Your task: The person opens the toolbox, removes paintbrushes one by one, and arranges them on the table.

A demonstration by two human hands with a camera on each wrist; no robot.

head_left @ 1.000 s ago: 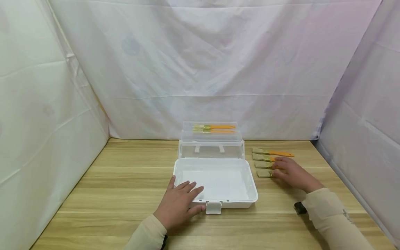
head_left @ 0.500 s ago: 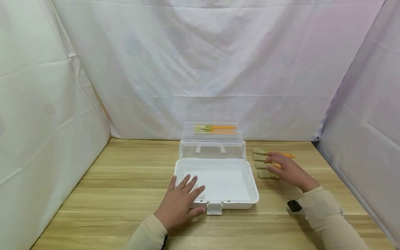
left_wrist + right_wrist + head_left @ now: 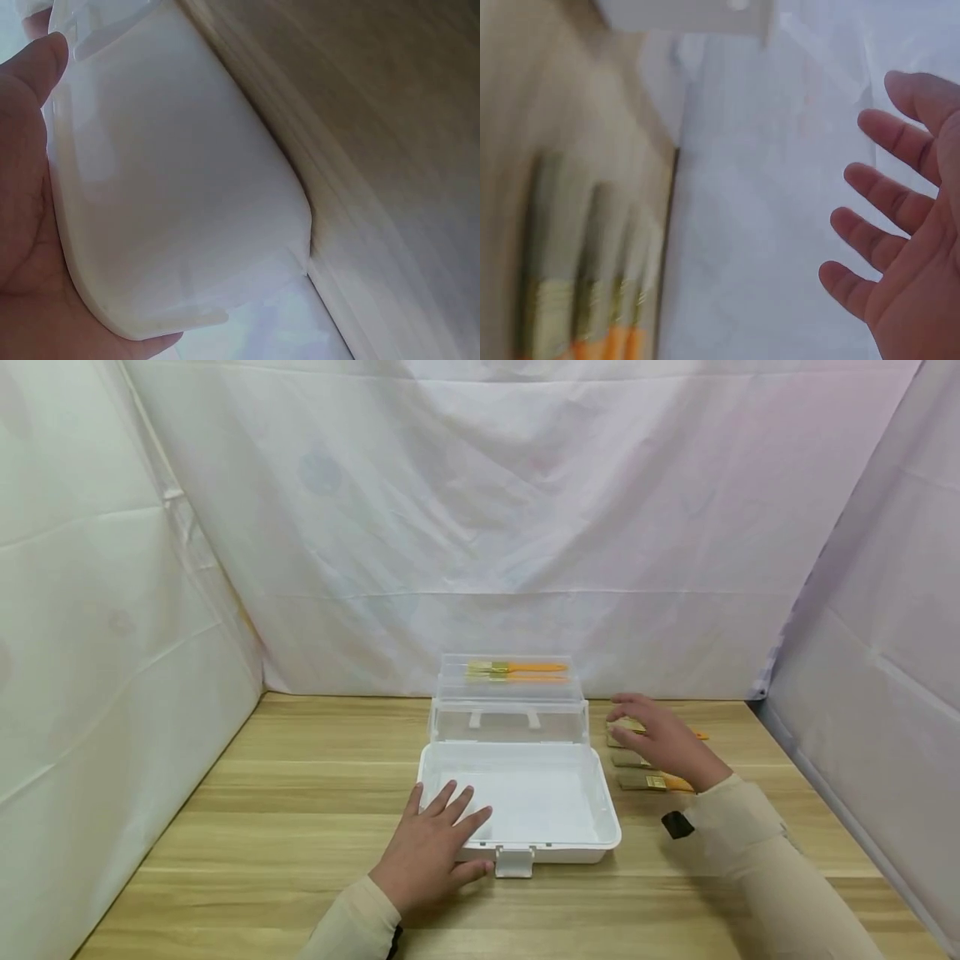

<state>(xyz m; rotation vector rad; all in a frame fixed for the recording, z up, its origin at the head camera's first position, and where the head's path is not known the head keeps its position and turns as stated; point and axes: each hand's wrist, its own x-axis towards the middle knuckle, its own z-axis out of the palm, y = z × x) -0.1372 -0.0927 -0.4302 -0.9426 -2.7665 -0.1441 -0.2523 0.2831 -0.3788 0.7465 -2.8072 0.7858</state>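
Note:
A white plastic box point(image 3: 555, 856) stands with its clear lid point(image 3: 498, 724) tipped back behind it. Spread over its front left corner, my left hand point(image 3: 427, 860) rests on the rim; the left wrist view shows the palm point(image 3: 22, 202) against the box wall point(image 3: 180, 172). My right hand point(image 3: 663, 739) hovers over several flat paintbrushes point(image 3: 641, 782) lying in a row right of the box, partly hiding them. Nothing is held by its relaxed, parted fingers point(image 3: 885, 195) in the right wrist view.
Two orange-handled paintbrushes point(image 3: 536, 667) lie on the raised clear part behind the box. A latch point(image 3: 514, 862) hangs at the box's front. White cloth point(image 3: 480, 510) encloses the wooden table point(image 3: 315, 777) at the back and both sides.
My right hand has moved away from the nearer brushes, up and to the left over the farther ones. The left hand stays on the box corner.

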